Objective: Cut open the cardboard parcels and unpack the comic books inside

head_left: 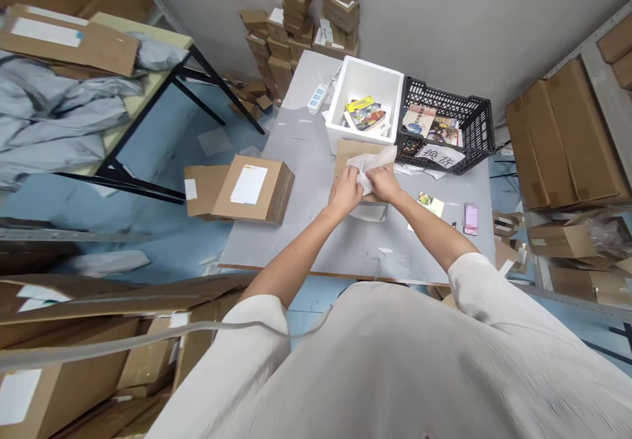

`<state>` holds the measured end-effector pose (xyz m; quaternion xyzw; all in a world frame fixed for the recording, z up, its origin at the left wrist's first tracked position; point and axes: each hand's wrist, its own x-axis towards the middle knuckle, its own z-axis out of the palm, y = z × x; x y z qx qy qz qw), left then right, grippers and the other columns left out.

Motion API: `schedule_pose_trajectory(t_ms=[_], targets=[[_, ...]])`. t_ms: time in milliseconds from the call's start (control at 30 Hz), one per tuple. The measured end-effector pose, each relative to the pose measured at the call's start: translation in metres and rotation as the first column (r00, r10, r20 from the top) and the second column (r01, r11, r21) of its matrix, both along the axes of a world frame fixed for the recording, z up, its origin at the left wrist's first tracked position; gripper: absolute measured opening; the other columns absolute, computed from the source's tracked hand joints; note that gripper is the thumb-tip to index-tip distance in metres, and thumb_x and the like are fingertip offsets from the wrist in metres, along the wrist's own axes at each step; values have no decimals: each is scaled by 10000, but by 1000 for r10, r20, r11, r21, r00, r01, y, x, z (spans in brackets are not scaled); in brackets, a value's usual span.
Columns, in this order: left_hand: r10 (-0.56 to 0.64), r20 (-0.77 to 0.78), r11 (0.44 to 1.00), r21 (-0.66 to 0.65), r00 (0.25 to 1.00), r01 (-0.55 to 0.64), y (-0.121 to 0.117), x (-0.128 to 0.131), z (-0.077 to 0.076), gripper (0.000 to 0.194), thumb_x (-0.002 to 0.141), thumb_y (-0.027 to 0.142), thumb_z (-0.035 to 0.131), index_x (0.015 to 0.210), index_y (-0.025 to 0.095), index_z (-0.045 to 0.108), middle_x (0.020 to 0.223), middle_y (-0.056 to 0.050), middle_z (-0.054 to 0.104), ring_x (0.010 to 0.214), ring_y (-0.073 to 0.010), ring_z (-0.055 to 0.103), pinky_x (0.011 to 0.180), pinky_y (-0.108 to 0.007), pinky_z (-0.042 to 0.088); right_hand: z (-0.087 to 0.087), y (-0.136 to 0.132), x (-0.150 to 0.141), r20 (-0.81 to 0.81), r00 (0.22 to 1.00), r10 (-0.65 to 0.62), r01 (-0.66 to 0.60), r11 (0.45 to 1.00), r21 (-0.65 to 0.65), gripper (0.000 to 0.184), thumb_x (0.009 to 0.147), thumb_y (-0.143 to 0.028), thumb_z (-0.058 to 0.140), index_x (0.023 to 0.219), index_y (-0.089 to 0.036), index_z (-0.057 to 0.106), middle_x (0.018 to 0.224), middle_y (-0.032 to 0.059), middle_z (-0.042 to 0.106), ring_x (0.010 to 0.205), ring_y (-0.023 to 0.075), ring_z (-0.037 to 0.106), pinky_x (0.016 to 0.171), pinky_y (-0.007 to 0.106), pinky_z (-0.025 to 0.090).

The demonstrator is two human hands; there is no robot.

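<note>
White shirt (395, 353), crumpled white wrapping (376, 160) in both hands (346, 193) over brown cardboard (348, 150).

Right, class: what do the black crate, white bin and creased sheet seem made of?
Black crate: probably plastic, fairly matte; moulded lattice walls. White bin: likely smooth plastic, though foam is possible; thick rounded rim. Creased sheet: thin, dull paper or plastic film, unclear which; soft folds.

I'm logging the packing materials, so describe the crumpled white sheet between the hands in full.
The white sheet is thin, soft-looking and creased; film or paper, I cannot tell. It lies bunched over the cardboard box on the table, its far part spreading against the box's raised far side. The left hand and right hand touch it with bent fingers, hiding part of it.
</note>
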<state>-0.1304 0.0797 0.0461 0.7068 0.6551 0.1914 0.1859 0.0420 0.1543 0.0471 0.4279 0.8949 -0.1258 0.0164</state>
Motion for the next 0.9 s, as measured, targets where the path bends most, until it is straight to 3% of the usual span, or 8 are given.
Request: schedule_pose_trajectory(t_ms=[133, 233, 333, 467, 567, 733, 833, 900], targets=[[-195, -39, 978, -86, 980, 191, 7, 4, -6, 603, 995, 137, 501, 1590, 173, 592, 1617, -204, 643, 1507, -385, 589, 1224, -564, 481, -1, -2, 7, 18, 999, 41, -40, 999, -36, 321, 1009, -83, 562, 1220, -137, 798, 1222, 201, 825, 1275, 372, 682, 1194, 499, 372], [-217, -91, 970, -136, 972, 203, 11, 9, -11, 543, 1020, 166, 472, 1521, 175, 679, 1546, -215, 710, 1550, -408, 545, 1250, -641, 413, -4, -7, 13, -39, 999, 25, -27, 998, -56, 371, 1008, -83, 528, 1253, -150, 798, 1323, 186, 799, 1312, 364, 665, 1200, 509, 407], [-194, -141, 975, -134, 971, 175, 16, 12, -15, 522, 1030, 210, 466, 1480, 181, 730, 1531, -235, 709, 1563, -440, 498, 1251, -707, 358, -9, -9, 22, -144, 983, -115, 118, 993, 13, 430, 1035, -125, 487, 1359, -148, 768, 1445, 210, 725, 1362, 375, 625, 1188, 524, 458], [-205, -163, 974, -130, 965, 185, 21, 9, -20, 524, 970, 232, 544, 1439, 204, 775, 1541, -254, 680, 1558, -488, 443, 1231, -764, 328, -20, -2, 32, -334, 898, -288, 328, 942, 67, 675, 1020, -178, 507, 1694, -161, 536, 1733, 221, 511, 1555, 399, 487, 1282, 587, 418], [-196, -149, 974, -140, 969, 175, 21, 6, -20, 517, 943, 222, 584, 1419, 228, 785, 1543, -246, 661, 1524, -490, 469, 1223, -749, 340, -28, 3, 31, -312, 918, -244, 236, 970, -66, 763, 976, -177, 535, 1738, -199, 507, 1794, 181, 485, 1605, 392, 464, 1309, 626, 405], [-94, -151, 993, -80, 984, 82, 17, 2, -11, 655, 950, 219, 654, 1604, 227, 632, 1708, -246, 510, 1537, -455, 484, 1240, -622, 368, -32, -5, 14, -145, 986, -85, 49, 971, -236, 629, 896, -88, 538, 1481, -176, 749, 1561, 173, 737, 1493, 384, 606, 1318, 679, 342], [-164, -128, 986, -59, 978, 157, 19, 2, -10, 749, 944, 196, 657, 1683, 254, 549, 1783, -219, 464, 1612, -435, 431, 1274, -620, 352, -29, -10, 7, -125, 991, -46, 15, 971, -238, 527, 894, -71, 532, 1325, -178, 815, 1405, 158, 820, 1418, 375, 657, 1307, 641, 347], [-230, -119, 971, -98, 966, 219, 23, 3, -14, 688, 942, 161, 619, 1622, 265, 626, 1722, -203, 562, 1638, -423, 416, 1298, -663, 324, -26, -12, 8, -153, 987, -50, 16, 976, -215, 508, 903, -74, 518, 1293, -183, 825, 1390, 155, 824, 1392, 364, 665, 1301, 607, 356]])
